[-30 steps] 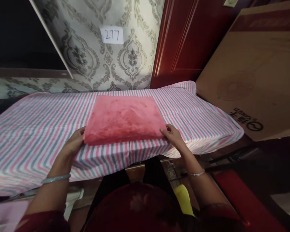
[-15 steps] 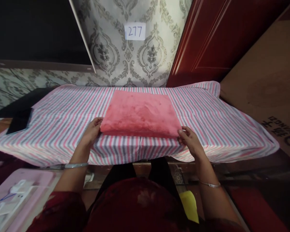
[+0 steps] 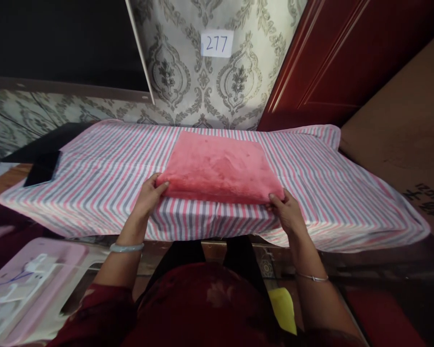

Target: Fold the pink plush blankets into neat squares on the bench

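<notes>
A folded pink plush cloth lies flat in the middle of a table covered by a pink, grey and white striped sheet. My left hand pinches the cloth's near left corner, thumb on top. At the near right corner my right hand grips the cloth's edge with the fingers curled. A bangle sits on each wrist.
A dark phone-like slab lies at the sheet's left end. A big cardboard box leans at the right beside a red door. A paper tag reading 277 hangs on the patterned wall. A pink tray sits low left.
The view has swung to the left, so the table and cloth sit further right in the picture. Both hands stay at the cloth's near corners.
</notes>
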`<state>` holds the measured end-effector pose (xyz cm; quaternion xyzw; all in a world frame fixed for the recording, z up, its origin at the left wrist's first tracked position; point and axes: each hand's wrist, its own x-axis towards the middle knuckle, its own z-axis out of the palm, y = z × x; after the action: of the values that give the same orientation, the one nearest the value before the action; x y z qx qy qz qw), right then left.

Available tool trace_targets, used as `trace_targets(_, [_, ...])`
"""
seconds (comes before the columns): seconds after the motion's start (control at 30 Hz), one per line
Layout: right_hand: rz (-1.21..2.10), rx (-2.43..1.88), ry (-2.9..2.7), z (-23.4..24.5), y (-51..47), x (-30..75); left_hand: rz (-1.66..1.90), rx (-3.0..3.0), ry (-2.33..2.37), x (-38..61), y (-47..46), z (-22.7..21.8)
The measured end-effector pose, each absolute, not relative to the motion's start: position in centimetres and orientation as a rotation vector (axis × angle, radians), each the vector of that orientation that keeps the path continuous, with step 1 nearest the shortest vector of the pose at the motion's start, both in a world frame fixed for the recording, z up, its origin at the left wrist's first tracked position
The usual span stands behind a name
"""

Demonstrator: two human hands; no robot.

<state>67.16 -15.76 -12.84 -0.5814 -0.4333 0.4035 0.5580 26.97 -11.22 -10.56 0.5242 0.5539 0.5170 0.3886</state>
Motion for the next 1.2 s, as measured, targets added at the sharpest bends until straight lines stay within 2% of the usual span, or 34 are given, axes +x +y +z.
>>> trace_targets(0.3, [0.951,-1.456,-1.086,-13.3,-16.3,68.6,1.136,1.344,1.404,25.5,-11.8,-9.6])
trace_targets(0.4, [0.542,-1.579,-1.192,-11.8,-16.7,68.8,1.3,1.399,1.535,25.2,-12.2,-8.5])
trace_targets(0.5, [0.113,-1.621,-1.419,-9.0,-15.8,66.7,1.483,1.775,1.634,27.1,-11.7,-7.2])
trace_targets(0.57, [0.037,-1.592,-1.711,-7.2,-14.2,63.9,1.343,2.061,1.548,29.9,-10.8,-6.3])
trace_targets(0.7, [-0.019,-1.642,-2.175,-5.3,-10.4,58.1,0.811,2.41,1.56,35.9,-8.7,-5.1])
trace_targets(0.87, [-0.031,-1.793,-2.317,-7.3,-8.0,56.5,0.3,2.594,1.845,38.0,-7.2,-6.7])
trace_targets(1.03, [-0.035,-1.799,-2.268,-10.3,-7.9,57.0,0.259,2.633,1.901,37.3,-6.9,-9.7])
trace_targets(1.2, [-0.047,-1.8,-2.252,-10.8,-7.7,56.7,0.272,2.616,1.91,37.5,-6.5,-10.5])
